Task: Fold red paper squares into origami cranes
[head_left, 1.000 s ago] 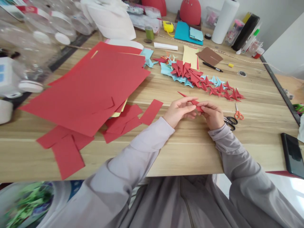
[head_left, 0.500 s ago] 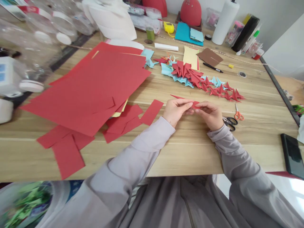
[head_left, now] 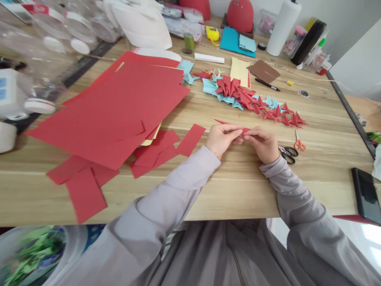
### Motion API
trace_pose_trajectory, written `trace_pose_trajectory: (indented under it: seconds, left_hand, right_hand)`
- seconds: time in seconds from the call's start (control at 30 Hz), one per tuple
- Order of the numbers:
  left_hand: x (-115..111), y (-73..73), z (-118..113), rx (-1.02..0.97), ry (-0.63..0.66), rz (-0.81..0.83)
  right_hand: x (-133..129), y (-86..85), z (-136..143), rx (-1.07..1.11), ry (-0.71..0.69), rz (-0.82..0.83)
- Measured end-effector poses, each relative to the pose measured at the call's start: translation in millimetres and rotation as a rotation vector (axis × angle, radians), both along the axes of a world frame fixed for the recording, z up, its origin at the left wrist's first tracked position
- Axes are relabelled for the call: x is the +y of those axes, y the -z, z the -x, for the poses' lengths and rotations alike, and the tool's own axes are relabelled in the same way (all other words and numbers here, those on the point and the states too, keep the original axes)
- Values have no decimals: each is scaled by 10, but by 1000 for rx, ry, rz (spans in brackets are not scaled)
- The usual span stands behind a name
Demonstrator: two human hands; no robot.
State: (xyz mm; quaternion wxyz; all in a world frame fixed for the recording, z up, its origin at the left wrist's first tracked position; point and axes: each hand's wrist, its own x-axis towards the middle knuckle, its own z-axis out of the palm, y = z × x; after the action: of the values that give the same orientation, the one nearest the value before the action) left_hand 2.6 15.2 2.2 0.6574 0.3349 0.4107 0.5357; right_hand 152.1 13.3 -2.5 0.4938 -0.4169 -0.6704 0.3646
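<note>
A small folded piece of red paper (head_left: 245, 130) is pinched between both hands above the table. My left hand (head_left: 220, 139) is closed on it, thumb on top, and a thin red point sticks out beyond the knuckles. My right hand (head_left: 263, 143) grips its right end between thumb and fingers. Fingers hide most of the folds. Beyond the hands lies a row of red folded paper pieces (head_left: 229, 86), with light blue ones (head_left: 210, 87) among them. Black-handled scissors (head_left: 288, 155) and small orange-handled scissors (head_left: 300, 145) rest beside my right hand.
Large red paper sheets (head_left: 119, 107) are stacked on the left, with cut red strips (head_left: 191, 140) around them. A black pen (head_left: 267, 84), brown paper (head_left: 264, 73) and yellow tape measure (head_left: 212, 34) lie farther back. A phone (head_left: 366, 194) sits at the right edge; plastic bottles (head_left: 56, 28) stand back left.
Both hands stay in nearly the same place. The red paper between the fingertips has tilted and shows less of its flat face; the right fingertips have shifted slightly left along it.
</note>
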Motion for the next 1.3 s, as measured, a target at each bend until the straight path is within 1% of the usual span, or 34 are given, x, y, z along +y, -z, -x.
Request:
trace_pose_trajectory:
  seconds: [0.17, 0.27, 0.4, 0.7, 0.9, 1.07, 1.3]
  left_hand:
    - [-6, 34, -11, 100, -14, -76]
    - [-17, 37, -21, 178, -12, -144]
    - [-33, 32, -32, 204, -22, -172]
    - [-49, 25, -49, 171, -21, -150]
    - [-56, 21, -66, 148, -19, -151]
    - [-61, 30, -77, 120, -38, -131]
    - [-37, 75, -72, 50, -72, -89]
  right_hand:
    - [4, 52, 21, 230, -21, 310]
    - [11, 94, 10, 312, -13, 398]
    - [17, 91, 12, 361, 7, 452]
    - [-3, 54, 46, 458, 27, 521]
    - [-10, 42, 60, 476, 61, 519]
    - [-13, 37, 61, 463, 50, 507]
    - [6, 20, 56, 502, 37, 548]
